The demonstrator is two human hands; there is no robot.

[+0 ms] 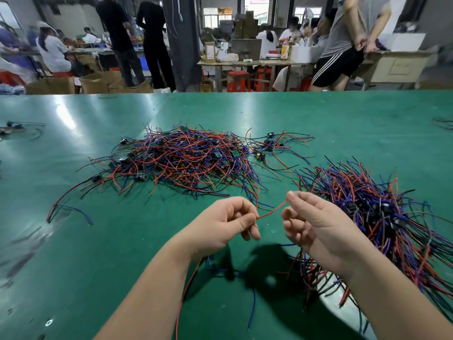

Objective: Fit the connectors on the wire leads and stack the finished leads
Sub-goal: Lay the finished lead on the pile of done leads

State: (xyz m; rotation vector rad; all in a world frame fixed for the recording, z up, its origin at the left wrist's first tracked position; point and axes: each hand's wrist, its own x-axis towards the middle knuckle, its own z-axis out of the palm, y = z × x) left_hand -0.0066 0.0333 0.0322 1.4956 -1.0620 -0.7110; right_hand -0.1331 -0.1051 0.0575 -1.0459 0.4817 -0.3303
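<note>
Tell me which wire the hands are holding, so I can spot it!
Look at the green table, with a middle pile and a right pile of wires. Nearer than both, the left hand and right hand pinch a red wire between them. It alone is held up and stretched out, not tangled in a pile.

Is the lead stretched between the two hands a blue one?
No, the lead that the left hand and right hand pinch is red.

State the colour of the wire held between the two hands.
Red: the wire between left hand and right hand, seen in the head view.
</note>
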